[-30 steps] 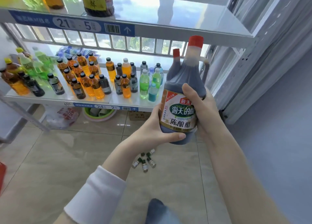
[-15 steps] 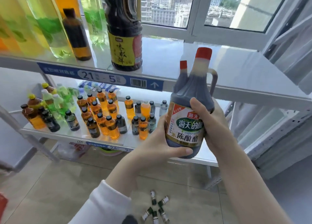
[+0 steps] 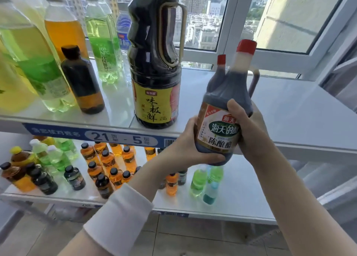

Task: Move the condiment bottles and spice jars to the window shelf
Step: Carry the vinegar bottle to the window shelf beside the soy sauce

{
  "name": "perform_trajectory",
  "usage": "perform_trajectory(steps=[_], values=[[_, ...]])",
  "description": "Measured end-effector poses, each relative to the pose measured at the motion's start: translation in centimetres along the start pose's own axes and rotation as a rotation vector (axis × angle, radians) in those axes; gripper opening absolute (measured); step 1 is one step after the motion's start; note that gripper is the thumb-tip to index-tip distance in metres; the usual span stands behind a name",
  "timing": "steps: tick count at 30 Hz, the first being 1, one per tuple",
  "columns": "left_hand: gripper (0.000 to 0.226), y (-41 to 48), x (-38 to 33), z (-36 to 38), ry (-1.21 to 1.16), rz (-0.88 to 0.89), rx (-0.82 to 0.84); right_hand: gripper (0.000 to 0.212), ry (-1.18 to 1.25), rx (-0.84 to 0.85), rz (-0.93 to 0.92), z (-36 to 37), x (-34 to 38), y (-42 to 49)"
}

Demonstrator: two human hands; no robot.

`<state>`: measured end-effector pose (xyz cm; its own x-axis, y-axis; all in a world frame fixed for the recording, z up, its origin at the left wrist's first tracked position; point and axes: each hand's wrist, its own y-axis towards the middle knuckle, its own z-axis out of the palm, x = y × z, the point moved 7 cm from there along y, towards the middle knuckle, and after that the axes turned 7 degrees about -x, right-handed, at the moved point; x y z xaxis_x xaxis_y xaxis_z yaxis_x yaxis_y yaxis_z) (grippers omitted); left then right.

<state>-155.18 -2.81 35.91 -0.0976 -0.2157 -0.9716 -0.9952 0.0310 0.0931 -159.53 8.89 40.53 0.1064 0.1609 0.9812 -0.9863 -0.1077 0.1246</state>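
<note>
I hold a large dark vinegar bottle [image 3: 228, 93] with a red cap and a green-and-white label, upright in front of the top window shelf [image 3: 289, 109]. My left hand [image 3: 185, 147] cups its base and left side. My right hand [image 3: 249, 128] grips its right side, thumb across the label. A second red-capped bottle neck [image 3: 221, 66] shows just behind it. A tall dark soy sauce jug [image 3: 154, 66] with a yellow label stands on the shelf to the left, near the front edge.
Left on the top shelf stand green and orange drink bottles [image 3: 102, 43] and a small dark bottle [image 3: 83, 82]. The lower shelf [image 3: 241, 201] carries several small orange, dark and green bottles. The window frame [image 3: 228, 30] runs behind the top shelf.
My view and both hands have risen with the vinegar bottle, from beside the lower shelf up to the top shelf's front edge. My grip on it is unchanged.
</note>
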Motion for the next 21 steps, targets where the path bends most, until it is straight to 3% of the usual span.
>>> perform_trajectory(steps=[3, 8, 13, 21], values=[[0.084, 1.8, -0.7, -0.7, 0.038, 0.028, -0.028, 0.105, -0.012, 0.035, -0.025, 0.5, 0.6, 2.0], [0.085, 3.9, -1.4, -1.8, 0.126, 0.037, -0.082, 0.084, -0.008, 0.067, -0.05, 1.0, 1.4, 4.4], [0.084, 4.7, -1.0, -2.1, 0.163, 0.008, -0.122, 0.087, -0.058, 0.081, -0.062, 1.5, 0.8, 6.0], [0.079, 3.1, -0.6, -2.9, 0.178, 0.039, -0.321, 0.084, -0.08, 0.065, -0.125, 1.9, -0.1, 7.3]])
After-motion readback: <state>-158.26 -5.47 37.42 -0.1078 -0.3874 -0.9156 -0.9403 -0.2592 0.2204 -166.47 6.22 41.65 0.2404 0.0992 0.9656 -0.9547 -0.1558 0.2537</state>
